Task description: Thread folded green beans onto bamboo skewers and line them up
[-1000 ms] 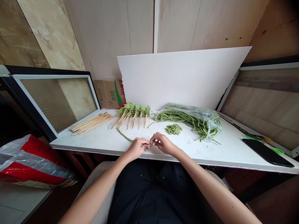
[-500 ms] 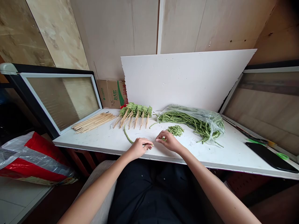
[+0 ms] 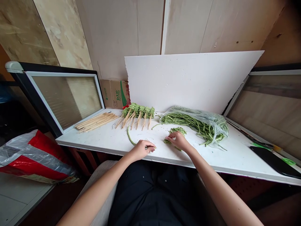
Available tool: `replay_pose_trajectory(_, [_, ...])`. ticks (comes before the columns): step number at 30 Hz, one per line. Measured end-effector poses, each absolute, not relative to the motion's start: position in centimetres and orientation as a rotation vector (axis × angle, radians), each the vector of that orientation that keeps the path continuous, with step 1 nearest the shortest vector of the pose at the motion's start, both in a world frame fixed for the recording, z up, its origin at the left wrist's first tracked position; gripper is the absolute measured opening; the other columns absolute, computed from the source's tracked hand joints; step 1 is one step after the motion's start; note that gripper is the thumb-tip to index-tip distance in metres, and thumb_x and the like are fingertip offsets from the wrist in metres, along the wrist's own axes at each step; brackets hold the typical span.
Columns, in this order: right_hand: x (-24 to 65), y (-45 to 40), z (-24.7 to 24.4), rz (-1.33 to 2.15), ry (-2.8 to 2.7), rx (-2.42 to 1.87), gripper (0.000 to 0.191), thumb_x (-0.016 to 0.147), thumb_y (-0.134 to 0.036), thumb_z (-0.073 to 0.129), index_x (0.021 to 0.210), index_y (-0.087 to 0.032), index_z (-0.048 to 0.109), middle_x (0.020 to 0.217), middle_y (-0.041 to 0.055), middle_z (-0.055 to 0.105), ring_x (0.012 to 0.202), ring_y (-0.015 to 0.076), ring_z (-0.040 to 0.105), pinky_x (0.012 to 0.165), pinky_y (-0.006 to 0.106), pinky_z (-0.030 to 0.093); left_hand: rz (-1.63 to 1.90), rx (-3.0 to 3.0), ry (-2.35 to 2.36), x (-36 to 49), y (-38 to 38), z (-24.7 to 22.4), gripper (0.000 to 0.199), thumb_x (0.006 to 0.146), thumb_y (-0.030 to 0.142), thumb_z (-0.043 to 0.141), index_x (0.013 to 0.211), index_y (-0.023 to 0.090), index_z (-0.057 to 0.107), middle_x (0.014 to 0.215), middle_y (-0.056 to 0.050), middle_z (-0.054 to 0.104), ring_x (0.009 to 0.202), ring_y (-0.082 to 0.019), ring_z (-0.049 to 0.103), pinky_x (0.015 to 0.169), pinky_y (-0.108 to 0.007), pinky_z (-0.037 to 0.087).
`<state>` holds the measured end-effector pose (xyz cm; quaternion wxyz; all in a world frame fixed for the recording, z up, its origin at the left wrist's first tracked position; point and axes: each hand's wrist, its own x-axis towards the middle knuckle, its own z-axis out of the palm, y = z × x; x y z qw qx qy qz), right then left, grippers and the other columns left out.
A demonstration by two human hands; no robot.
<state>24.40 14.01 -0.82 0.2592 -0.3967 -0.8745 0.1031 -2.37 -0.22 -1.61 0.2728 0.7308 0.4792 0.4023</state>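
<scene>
My left hand is closed on one end of a long green bean, whose other end curves up and away across the white table. Over the small pile of cut bean pieces, my right hand has its fingers bent together, with green pieces right beneath them. What it grips, if anything, is hidden. Skewered bean bundles lie behind my left hand, their sticks pointing toward me.
Bare wooden skewers lie at the left. A plastic bag of long beans rests at the back right. Farther right are a black phone and scissors. A cardboard box stands behind.
My right hand has moved right, away from my left hand, to the cut pieces. My left hand has stayed nearly in place with the bean. The view has shifted slightly.
</scene>
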Motion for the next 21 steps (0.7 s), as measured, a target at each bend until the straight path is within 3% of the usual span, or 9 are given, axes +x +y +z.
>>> replay_pose_trajectory(10, [23.7, 13.1, 0.3, 0.289, -2.350, -0.997, 0.048, 0.106, -0.051, 0.050, 0.083, -0.020, 0.078, 0.088, 0.0119, 0.080, 0.082, 0.0281, 0.068, 0.093, 0.045, 0.047, 1.068, 1.937, 1.279, -2.3, -0.4, -1.5, 0.023, 0.095, 0.030, 0.072, 0.109, 0.016, 0.084, 0.099, -0.012, 0.083, 0.086, -0.022, 0.079, 0.081, -0.031, 0.060])
replay_pose_trajectory(15, [22.3, 10.4, 2.3, 0.724, -2.300, -0.848, 0.048, 0.099, -0.063, 0.060, 0.088, -0.020, 0.079, 0.092, 0.0106, 0.080, 0.082, 0.0252, 0.071, 0.076, 0.036, 0.053, 1.081, 1.878, 1.260, -2.3, -0.4, -1.7, 0.033, 0.096, 0.032, 0.069, 0.124, 0.017, 0.077, 0.095, -0.010, 0.081, 0.086, -0.021, 0.077, 0.079, -0.030, 0.059])
replay_pose_trajectory(18, [21.4, 8.5, 3.3, 0.976, -2.380, -0.678, 0.045, 0.091, -0.064, 0.072, 0.099, -0.020, 0.081, 0.097, 0.0090, 0.081, 0.085, 0.0235, 0.071, 0.077, 0.034, 0.054, 1.088, 1.869, 1.254, -2.2, -0.4, -1.5, 0.044, 0.096, 0.032, 0.068, 0.139, 0.019, 0.068, 0.089, -0.006, 0.079, 0.083, -0.020, 0.074, 0.077, -0.030, 0.057])
replay_pose_trajectory(21, [20.7, 7.1, 3.5, 1.012, -2.444, -0.593, 0.044, 0.079, -0.056, 0.088, 0.107, -0.022, 0.081, 0.098, 0.0072, 0.080, 0.087, 0.0231, 0.070, 0.080, 0.034, 0.054, 1.084, 1.858, 1.244, -2.1, -0.4, -1.3, 0.041, 0.097, 0.030, 0.067, 0.137, 0.021, 0.068, 0.095, -0.007, 0.079, 0.083, -0.020, 0.073, 0.077, -0.029, 0.056])
